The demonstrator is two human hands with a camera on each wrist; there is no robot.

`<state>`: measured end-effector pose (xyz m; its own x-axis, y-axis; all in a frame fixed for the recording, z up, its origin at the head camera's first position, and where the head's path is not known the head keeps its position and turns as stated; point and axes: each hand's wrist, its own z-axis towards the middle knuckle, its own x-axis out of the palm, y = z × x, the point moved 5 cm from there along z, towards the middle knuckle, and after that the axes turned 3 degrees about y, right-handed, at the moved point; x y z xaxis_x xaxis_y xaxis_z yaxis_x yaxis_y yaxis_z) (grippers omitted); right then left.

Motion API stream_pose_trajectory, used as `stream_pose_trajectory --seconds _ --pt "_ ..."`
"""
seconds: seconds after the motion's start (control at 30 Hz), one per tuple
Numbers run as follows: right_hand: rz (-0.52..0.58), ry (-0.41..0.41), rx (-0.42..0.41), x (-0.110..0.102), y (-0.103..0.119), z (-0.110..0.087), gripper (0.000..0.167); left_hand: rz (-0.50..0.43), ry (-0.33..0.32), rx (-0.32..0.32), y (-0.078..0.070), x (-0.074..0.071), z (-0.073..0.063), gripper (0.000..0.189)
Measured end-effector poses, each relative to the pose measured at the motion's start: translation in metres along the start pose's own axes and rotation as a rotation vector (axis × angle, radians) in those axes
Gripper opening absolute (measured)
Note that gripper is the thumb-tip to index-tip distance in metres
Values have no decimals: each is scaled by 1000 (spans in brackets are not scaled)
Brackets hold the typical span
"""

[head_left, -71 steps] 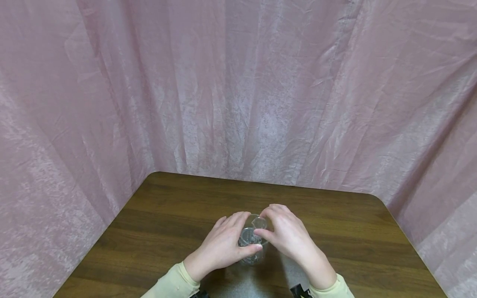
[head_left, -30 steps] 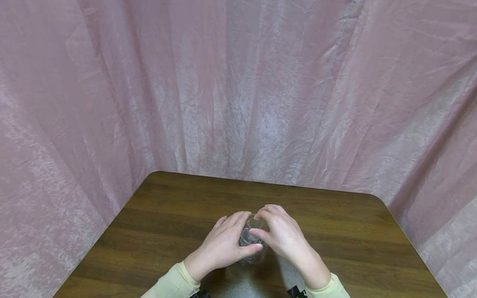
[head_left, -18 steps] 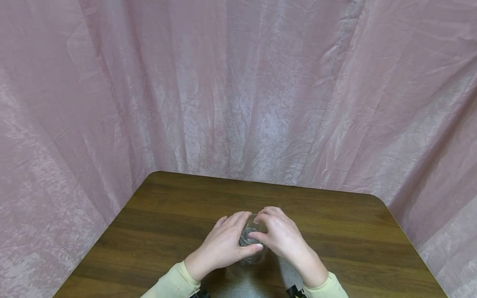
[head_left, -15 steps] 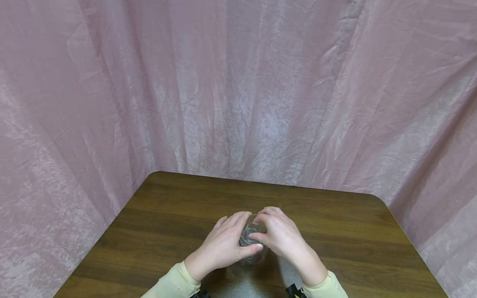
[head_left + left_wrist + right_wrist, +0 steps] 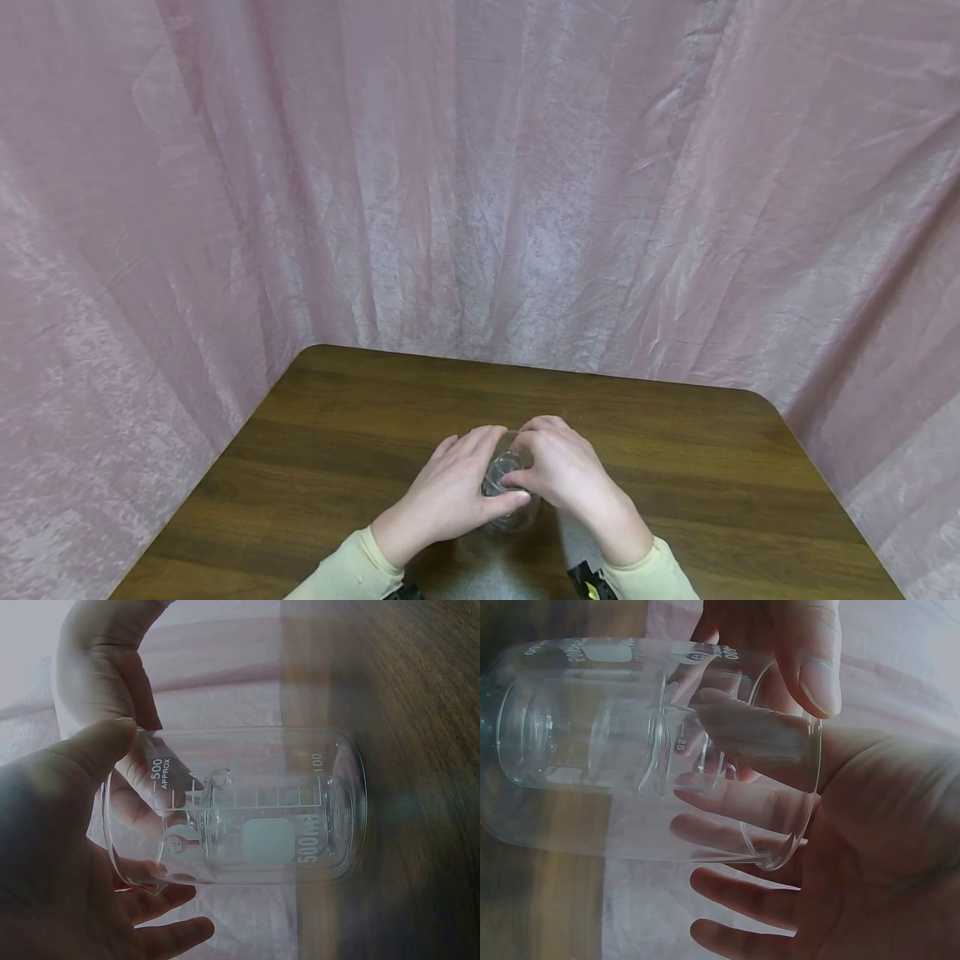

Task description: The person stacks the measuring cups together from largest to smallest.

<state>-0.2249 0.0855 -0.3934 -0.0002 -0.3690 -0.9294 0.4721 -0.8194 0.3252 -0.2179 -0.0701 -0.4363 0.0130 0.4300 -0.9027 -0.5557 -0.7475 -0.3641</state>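
Note:
A clear 500 ml glass beaker (image 5: 277, 840) stands upright on the table. My left hand (image 5: 450, 492) holds it near the rim from the left, thumb on the near side. Inside it stands a smaller glass beaker (image 5: 544, 742). With thumb and forefinger reaching in through the mouth, my right hand (image 5: 566, 467) pinches a still smaller beaker (image 5: 694, 750), marked 25. That smallest beaker sits at the middle beaker's rim, partly within it as far as the glass shows. Other right fingers (image 5: 742, 896) extend outside the large beaker. In the head view, my hands cover much of the glass.
The brown wooden table (image 5: 360, 400) has rounded far corners. Pink velvet curtain (image 5: 480, 183) hangs behind it and along both sides. A black strap (image 5: 588, 579) shows at my right wrist, beside a pale yellow sleeve.
My right hand has shifted left and slightly down. The smallest beaker has gone from the large beaker's mouth down inside it. My left hand and the large beaker have stayed put.

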Motion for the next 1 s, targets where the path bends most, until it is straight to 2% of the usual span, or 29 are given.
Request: stream_pose_trajectory --seconds 0.67,1.0 --pt "-18 117 50 5 -3 10 29 -12 15 -13 -1 -1 0 93" --pt "-40 117 31 6 -2 12 29 -6 7 -6 -1 -2 -1 92"
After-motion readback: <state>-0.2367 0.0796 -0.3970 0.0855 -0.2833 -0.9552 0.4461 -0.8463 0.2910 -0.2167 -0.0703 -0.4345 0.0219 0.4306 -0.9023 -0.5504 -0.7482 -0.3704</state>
